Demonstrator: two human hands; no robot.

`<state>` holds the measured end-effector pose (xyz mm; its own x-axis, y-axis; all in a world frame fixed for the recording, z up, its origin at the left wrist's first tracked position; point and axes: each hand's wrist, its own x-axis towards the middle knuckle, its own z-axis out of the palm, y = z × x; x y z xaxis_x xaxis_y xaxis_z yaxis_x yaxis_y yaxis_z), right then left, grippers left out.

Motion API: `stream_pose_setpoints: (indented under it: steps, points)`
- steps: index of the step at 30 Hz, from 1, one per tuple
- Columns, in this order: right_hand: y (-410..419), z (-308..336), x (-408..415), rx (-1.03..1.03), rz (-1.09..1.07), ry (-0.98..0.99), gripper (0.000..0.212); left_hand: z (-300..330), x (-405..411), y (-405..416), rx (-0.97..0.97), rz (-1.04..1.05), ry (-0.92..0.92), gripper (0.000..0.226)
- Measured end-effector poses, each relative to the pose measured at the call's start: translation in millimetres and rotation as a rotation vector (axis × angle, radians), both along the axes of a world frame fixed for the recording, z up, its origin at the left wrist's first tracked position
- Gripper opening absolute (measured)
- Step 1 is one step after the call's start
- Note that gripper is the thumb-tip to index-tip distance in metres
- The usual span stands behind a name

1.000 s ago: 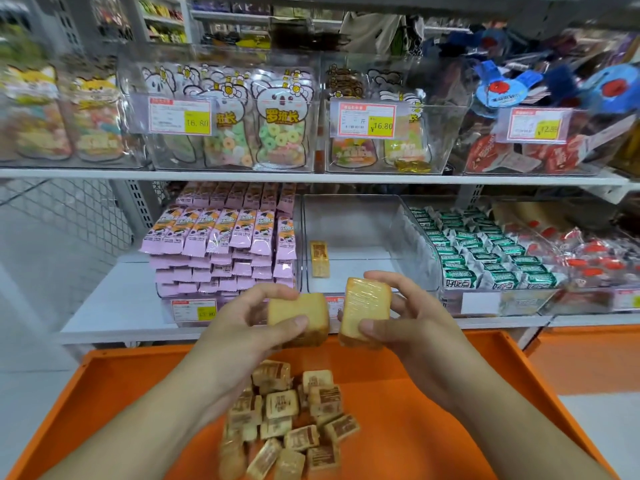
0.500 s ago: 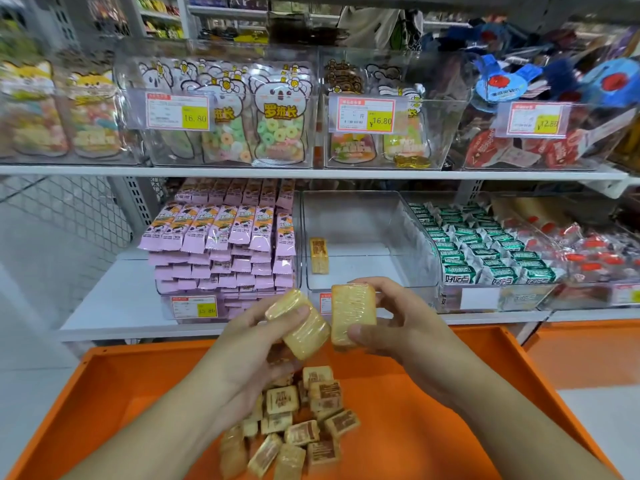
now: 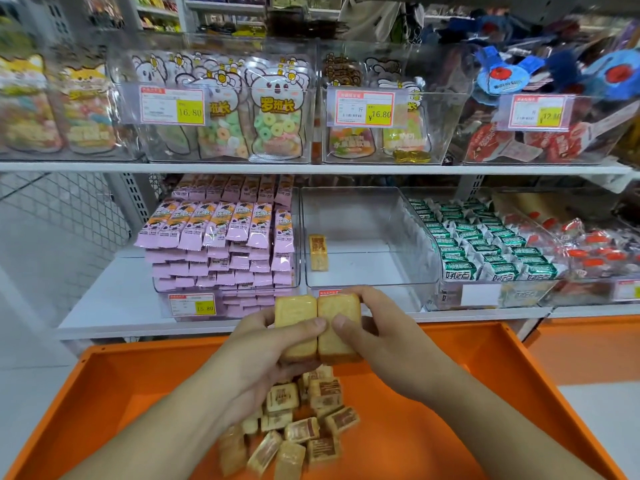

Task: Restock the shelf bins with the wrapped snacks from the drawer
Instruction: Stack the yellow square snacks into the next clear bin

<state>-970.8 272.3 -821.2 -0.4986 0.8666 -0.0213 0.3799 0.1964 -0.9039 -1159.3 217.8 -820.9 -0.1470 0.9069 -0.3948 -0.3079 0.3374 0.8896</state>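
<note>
Price tags [image 3: 172, 105] read 16.80; koala bag [image 3: 277, 105] reads 罗班长; green packs [image 3: 460, 273] read 好吃点.

One snack [image 3: 318, 252] lies in the bin [image 3: 367, 277] behind the drawer [image 3: 467, 393].

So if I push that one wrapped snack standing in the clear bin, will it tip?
Probably. The wrapped snack stands on a narrow end beside the clear bin's left wall, so a nudge likely topples it. Its glossy wrapper suggests it may slide. It looks light.

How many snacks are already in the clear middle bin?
1. A single wrapped snack lies near the left wall of the clear middle bin. The left hand and right hand each hold another in front of it.
</note>
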Motion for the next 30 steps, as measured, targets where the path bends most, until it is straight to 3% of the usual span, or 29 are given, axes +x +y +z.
stream_pose_setpoints:
  steps: [3,5,7,11,14,16,20,22,26,30]
  points:
    - [3.7,4.2,5.4,0.199,0.125,-0.138,0.093,1.4,3.2,3.8,0.019,-0.012,0.038,0.046]
    - [4.7,7.3,4.8,0.307,0.194,-0.217,0.115,2.7,7.4,7.8,0.037,-0.033,0.044,0.042]
    - [9.0,5.3,0.3,0.389,0.199,-0.231,0.115,3.4,12.1,12.5,0.056,-0.062,0.059,0.040]
    - [25.0,-2.2,-3.4,0.463,0.093,-0.127,0.082,4.7,16.9,25.7,0.070,-0.075,0.090,0.034]
    - [41.3,7.0,3.4,0.470,0.062,-0.162,0.076,5.6,13.3,39.4,0.086,-0.072,0.100,0.039]
    - [61.6,15.7,9.2,0.479,0.010,-0.207,0.076,3.3,7.5,47.3,0.145,-0.114,0.370,0.041]
    - [132.9,15.0,10.6,0.443,-0.098,-0.313,0.079,-15.5,-8.3,52.3,0.380,-0.350,1.229,0.057]
    - [169.1,2.5,4.1,0.372,-0.081,-0.394,0.082,-31.8,-16.3,55.8,0.400,-0.479,1.489,0.065]
    - [218.8,-30.2,-16.1,0.272,0.015,-0.496,0.075,-46.6,-24.3,60.1,0.383,-0.528,1.628,0.071]
    - [247.0,-62.8,-28.2,0.186,0.071,-0.560,0.071,-58.4,-28.5,66.8,0.499,-0.449,1.739,0.069]
